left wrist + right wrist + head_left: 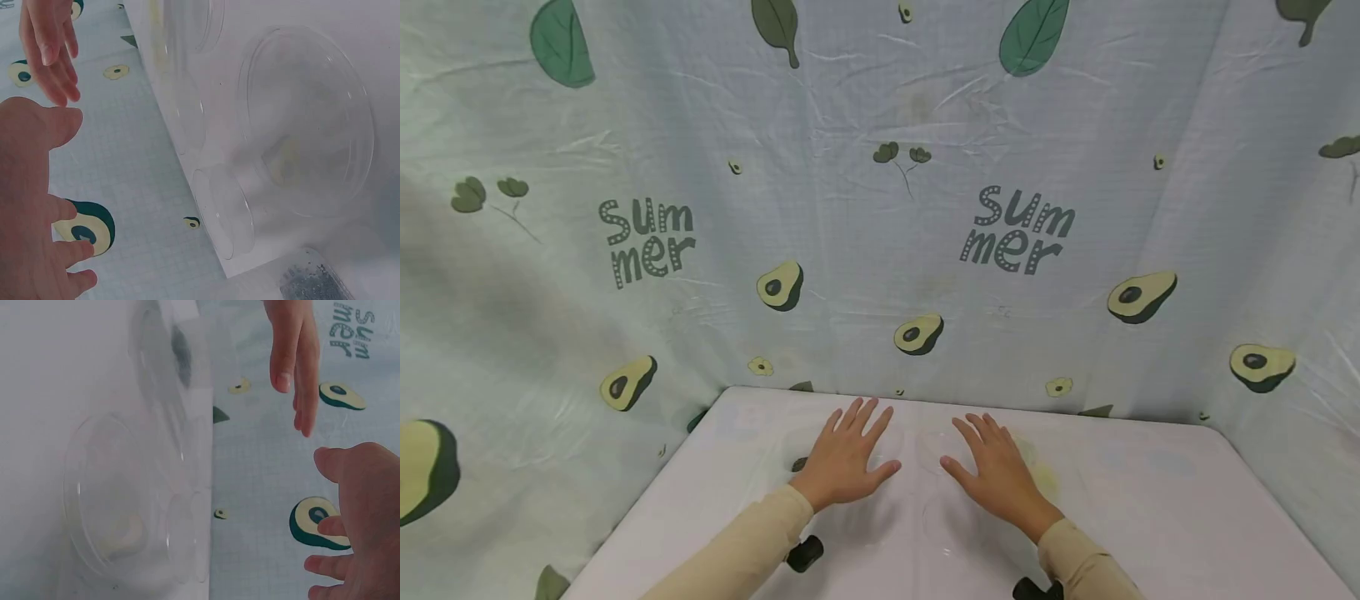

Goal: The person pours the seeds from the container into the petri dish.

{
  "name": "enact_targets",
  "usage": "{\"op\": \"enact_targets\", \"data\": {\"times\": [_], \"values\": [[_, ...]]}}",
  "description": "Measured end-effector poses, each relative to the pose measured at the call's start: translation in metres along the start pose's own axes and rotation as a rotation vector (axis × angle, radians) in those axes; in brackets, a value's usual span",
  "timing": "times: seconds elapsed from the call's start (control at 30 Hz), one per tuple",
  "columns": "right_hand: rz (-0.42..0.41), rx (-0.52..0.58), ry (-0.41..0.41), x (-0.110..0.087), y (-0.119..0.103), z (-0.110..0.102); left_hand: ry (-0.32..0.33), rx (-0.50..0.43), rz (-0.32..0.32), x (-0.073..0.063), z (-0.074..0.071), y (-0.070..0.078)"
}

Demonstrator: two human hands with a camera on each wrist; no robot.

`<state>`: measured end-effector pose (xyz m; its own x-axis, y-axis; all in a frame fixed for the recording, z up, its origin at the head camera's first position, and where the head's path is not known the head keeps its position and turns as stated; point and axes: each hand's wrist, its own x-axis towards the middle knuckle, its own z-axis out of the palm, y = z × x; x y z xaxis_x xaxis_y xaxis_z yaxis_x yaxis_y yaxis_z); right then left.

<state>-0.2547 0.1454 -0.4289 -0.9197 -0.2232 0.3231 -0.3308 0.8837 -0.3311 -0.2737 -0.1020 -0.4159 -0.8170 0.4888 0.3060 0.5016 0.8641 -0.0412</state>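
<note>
In the head view my left hand (842, 458) is held over the white table with its fingers spread, holding nothing. My right hand (994, 475) faces it at about the same height, fingers extended and likewise bare. Below them are clear, see-through round dishes, faint against the tabletop. The left wrist view shows a large clear dish (306, 125) and a smaller clear dish (224, 212) beside it. A clear container with dark grains (312, 284) lies at that view's bottom edge. In the right wrist view, dark material (181, 356) shows through clear plastic beyond another large dish (109, 494).
A white table (1150, 500) runs back to a hanging sheet (850, 233) printed with avocados and leaves, which encloses the back and sides. A pale yellow patch (1045, 480) shows beside the right hand. Black bands (805, 553) sit at both wrists.
</note>
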Motion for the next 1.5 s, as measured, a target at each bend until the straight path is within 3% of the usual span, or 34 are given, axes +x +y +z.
{"op": "enact_targets", "data": {"times": [0.5,0.83,1.33,1.5], "values": [[-0.006,0.028,0.011,0.007,-0.008,0.007,0.001,-0.013,-0.03,-0.004,-0.002,-0.009],[-0.007,0.043,0.008,0.008,-0.012,0.01,-0.016,-0.019,-0.038,-0.003,0.005,-0.015],[-0.05,0.056,0.018,0.013,-0.021,0.018,-0.015,-0.034,-0.089,-0.011,0.001,-0.024],[-0.071,0.068,0.015,0.014,-0.025,0.019,0.016,-0.027,-0.091,-0.014,0.001,-0.029]]}}
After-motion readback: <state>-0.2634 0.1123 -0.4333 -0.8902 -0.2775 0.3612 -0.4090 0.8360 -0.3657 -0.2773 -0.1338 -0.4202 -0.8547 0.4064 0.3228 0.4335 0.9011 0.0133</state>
